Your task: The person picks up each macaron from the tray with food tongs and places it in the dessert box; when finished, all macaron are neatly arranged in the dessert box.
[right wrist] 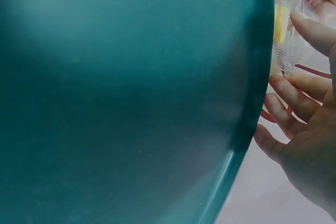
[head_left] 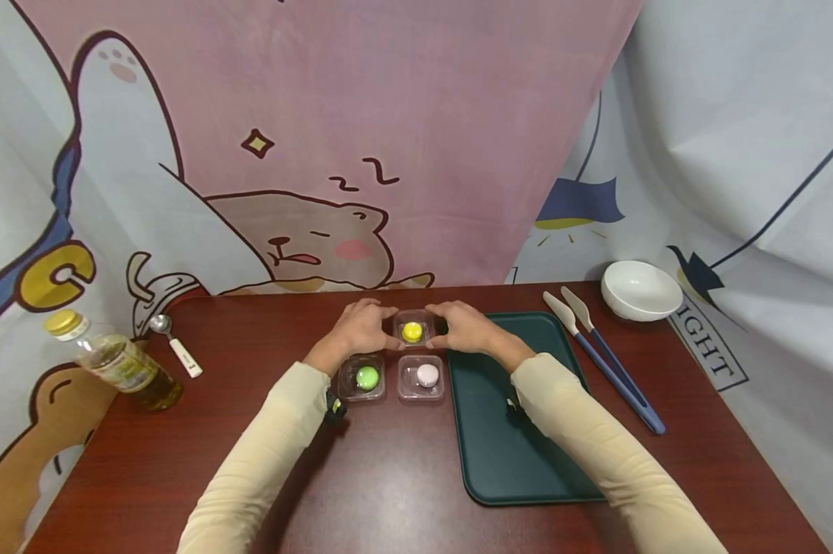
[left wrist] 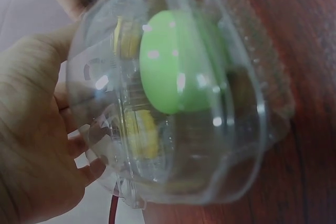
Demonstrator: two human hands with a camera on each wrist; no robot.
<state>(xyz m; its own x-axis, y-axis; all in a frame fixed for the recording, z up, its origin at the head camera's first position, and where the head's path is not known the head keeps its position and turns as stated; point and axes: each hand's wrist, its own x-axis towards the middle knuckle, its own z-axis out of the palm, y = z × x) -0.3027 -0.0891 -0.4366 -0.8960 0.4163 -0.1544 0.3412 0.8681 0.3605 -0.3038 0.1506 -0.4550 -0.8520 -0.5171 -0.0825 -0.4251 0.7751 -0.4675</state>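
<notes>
At the back of the table, both hands hold a clear plastic box (head_left: 426, 322) with a yellow macaron (head_left: 412, 332) inside. The left hand (head_left: 361, 327) has its thumb and fingers at the box's left side; the right hand (head_left: 468, 329) holds the right side. Closer to the person, a second clear box (head_left: 346, 393) contains a green macaron (head_left: 368, 378). To its right, another box (head_left: 408, 392) has a pale pink macaron (head_left: 427, 375) in it. In the left wrist view, the green macaron (left wrist: 178, 61) fills the middle, partly covering the yellow one behind.
A dark green tray (head_left: 513, 454) lies under the right forearm. Blue-handled tongs (head_left: 617, 373) rest right of it, with a white bowl (head_left: 641, 291) beyond. An oil bottle (head_left: 121, 365) with a yellow cap and a white-handled measuring spoon (head_left: 181, 354) are at the left.
</notes>
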